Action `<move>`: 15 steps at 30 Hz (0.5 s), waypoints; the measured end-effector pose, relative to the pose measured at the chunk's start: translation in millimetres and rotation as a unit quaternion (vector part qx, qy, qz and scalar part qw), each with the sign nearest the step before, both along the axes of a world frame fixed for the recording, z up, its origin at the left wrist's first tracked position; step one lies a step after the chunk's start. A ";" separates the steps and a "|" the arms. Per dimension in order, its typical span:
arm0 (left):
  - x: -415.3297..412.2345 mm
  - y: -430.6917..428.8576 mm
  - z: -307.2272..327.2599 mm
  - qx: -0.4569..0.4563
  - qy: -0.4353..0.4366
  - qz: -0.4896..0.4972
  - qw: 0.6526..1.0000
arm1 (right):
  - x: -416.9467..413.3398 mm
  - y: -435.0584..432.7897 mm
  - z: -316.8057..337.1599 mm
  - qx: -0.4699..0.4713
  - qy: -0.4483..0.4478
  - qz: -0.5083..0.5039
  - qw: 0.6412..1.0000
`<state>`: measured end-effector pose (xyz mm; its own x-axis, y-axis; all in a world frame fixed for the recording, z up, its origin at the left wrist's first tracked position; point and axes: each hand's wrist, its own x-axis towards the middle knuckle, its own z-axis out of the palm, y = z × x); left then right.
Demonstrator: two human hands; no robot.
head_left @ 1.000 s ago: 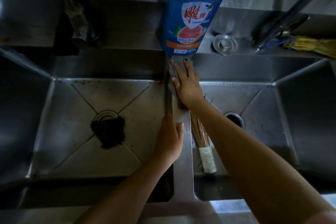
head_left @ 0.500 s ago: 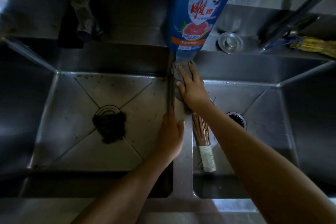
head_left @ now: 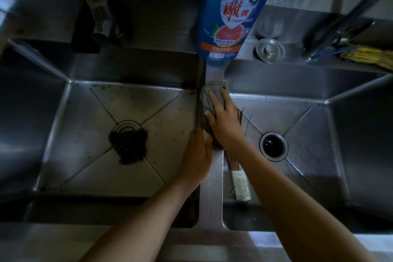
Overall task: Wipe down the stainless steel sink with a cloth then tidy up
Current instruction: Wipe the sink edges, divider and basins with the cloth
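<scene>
A double stainless steel sink fills the view, with a narrow divider (head_left: 210, 204) between its two basins. My right hand (head_left: 223, 122) presses a grey cloth (head_left: 212, 97) flat onto the far end of that divider, fingers straight. My left hand (head_left: 196, 155) rests on the divider's left edge just behind the cloth, its fingers over the edge into the left basin and mostly hidden.
A big blue detergent bottle (head_left: 231, 13) stands on the back ledge right beyond the cloth. A dark scrubber (head_left: 128, 144) covers the left drain. A bundle brush (head_left: 237, 168) lies in the right basin by the open drain (head_left: 273, 144). A strainer plug (head_left: 270, 50) and two taps (head_left: 100, 10) sit at the back.
My right hand and the cloth stay at the far end of the divider, shifting only slightly. My left hand keeps its place on the divider's edge. The view has tilted a little.
</scene>
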<state>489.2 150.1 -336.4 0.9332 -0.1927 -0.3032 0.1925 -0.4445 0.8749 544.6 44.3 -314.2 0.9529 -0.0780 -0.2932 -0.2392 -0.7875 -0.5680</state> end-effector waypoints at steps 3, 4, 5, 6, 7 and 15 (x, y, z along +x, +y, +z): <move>0.1 -1.0 1.4 0.015 0.000 -0.007 1.000 | 13.3 -2.0 1.7 0.018 -0.008 -0.008 1.000; 0.0 -1.5 2.3 0.025 0.002 -0.010 1.000 | 19.9 -3.0 1.6 0.026 -0.011 -0.011 1.000; -0.3 -1.9 3.5 0.034 0.009 -0.011 0.999 | 26.8 -4.1 1.0 0.030 -0.016 -0.013 0.999; -0.2 -2.6 4.2 0.043 0.016 -0.009 0.999 | 33.6 -4.7 0.3 0.028 -0.023 -0.014 0.999; 0.1 -3.1 4.5 0.051 0.024 -0.008 0.998 | 40.2 -5.5 -0.5 0.023 -0.029 -0.013 0.999; -0.8 -3.6 9.7 0.068 0.023 -0.002 0.997 | 43.8 -4.1 -0.6 0.045 -0.057 -0.021 0.997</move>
<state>488.4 146.5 -326.7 0.9172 -0.1505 -0.3690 0.2290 -0.5588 0.7971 588.3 40.2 -314.8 0.9768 -0.0964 -0.1911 -0.2007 -0.7225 -0.6616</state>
